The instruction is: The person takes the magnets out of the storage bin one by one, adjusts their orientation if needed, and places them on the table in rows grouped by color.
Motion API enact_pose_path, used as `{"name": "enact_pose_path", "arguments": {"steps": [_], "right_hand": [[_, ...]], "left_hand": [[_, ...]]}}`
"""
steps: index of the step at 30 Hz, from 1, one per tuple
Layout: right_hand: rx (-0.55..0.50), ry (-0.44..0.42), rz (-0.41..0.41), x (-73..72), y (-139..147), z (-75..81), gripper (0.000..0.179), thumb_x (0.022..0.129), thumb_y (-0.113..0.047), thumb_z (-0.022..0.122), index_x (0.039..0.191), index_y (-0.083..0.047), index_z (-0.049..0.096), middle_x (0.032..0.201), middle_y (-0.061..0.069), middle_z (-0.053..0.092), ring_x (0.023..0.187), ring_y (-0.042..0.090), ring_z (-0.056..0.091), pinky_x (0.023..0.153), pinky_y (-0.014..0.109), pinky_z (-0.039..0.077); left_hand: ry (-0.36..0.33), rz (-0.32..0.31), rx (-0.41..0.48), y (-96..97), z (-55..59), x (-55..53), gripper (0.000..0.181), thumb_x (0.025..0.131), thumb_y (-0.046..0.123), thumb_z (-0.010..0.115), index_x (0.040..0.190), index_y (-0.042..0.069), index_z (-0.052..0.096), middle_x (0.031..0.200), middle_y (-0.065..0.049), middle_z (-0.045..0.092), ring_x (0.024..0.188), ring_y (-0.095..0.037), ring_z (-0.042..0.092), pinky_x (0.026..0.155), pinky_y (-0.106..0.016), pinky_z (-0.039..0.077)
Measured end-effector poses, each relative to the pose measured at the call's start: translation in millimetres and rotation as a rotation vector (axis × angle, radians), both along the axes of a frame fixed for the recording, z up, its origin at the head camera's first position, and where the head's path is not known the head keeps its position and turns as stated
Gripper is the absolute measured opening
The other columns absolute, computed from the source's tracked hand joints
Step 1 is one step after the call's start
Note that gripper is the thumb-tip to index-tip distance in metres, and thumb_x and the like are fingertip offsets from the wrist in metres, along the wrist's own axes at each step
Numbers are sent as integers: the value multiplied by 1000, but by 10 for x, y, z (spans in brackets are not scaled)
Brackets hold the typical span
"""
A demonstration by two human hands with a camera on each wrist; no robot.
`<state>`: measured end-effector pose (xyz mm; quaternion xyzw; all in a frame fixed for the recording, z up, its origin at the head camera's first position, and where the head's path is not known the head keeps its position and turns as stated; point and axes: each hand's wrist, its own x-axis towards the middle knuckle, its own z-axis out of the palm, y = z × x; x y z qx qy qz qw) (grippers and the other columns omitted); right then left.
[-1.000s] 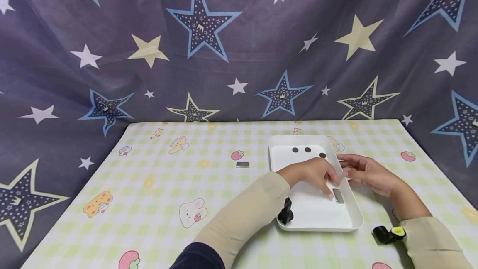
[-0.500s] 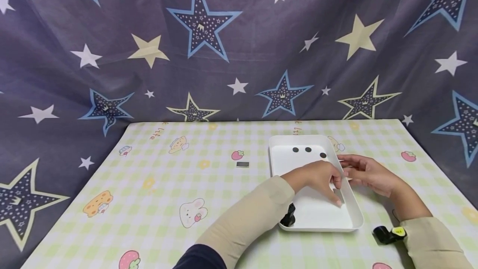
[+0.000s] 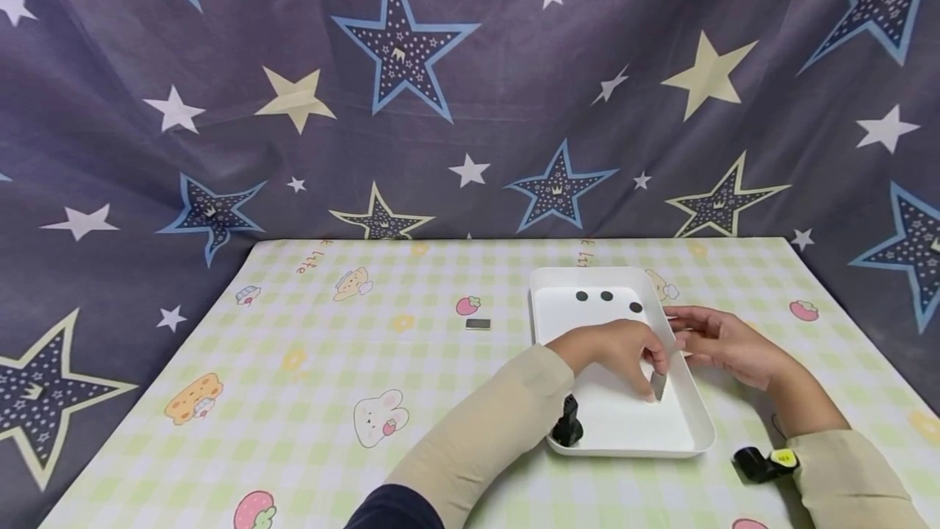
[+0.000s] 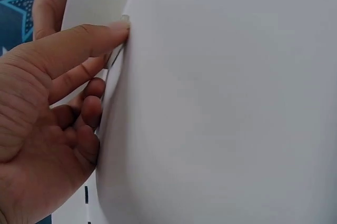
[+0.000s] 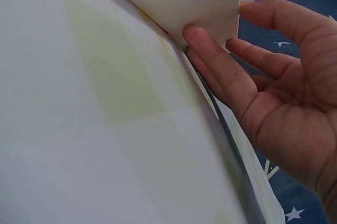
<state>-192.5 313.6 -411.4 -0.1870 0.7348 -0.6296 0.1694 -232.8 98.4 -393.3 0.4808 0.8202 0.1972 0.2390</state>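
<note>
A white rectangular tray (image 3: pixel 624 453) lies on the table. Inside it, by the right wall, my left hand (image 3: pixel 622 349) pinches a small flat silver rectangular piece (image 3: pixel 658 386) between thumb and fingers. The piece stands tilted, and in the left wrist view the thumb (image 4: pixel 100 38) partly covers it. My right hand (image 3: pixel 738 349) is outside the same wall, its relaxed fingertips at the tray. In the right wrist view those fingers (image 5: pixel 226 71) touch the wall's outer side. Three black discs (image 3: pixel 606 296) sit at the tray's far end.
Another small dark rectangular piece (image 3: pixel 478 324) with a silvery edge lies on the checked tablecloth (image 3: pixel 308 406), left of the tray. A star-patterned curtain (image 3: pixel 470 104) hangs behind the table. Black wrist cameras (image 3: pixel 756 465) are strapped to the arms.
The silver piece lay flat in the tray, then was hidden by my left hand; now it is pinched and tilted up. My right hand has stayed in place.
</note>
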Motion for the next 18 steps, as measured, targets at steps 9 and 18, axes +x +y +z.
{"name": "enact_pose_path", "arguments": {"steps": [9, 18], "right_hand": [[30, 4, -20, 5, -12, -7, 55, 99, -1, 52, 143, 18, 25, 125, 6, 57, 107, 9, 61, 82, 33, 56], [47, 6, -33, 2, -3, -8, 56, 99, -1, 53, 143, 17, 24, 125, 6, 56, 107, 7, 60, 82, 32, 56]], "left_hand": [[-122, -62, 40, -47, -2, -32, 33, 73, 5, 86, 100, 7, 66, 90, 6, 59, 84, 0, 51, 77, -6, 40], [-366, 7, 100, -98, 19, -3, 31, 78, -10, 76, 102, 1, 60, 73, -1, 59, 65, -4, 51, 62, -12, 42]]}}
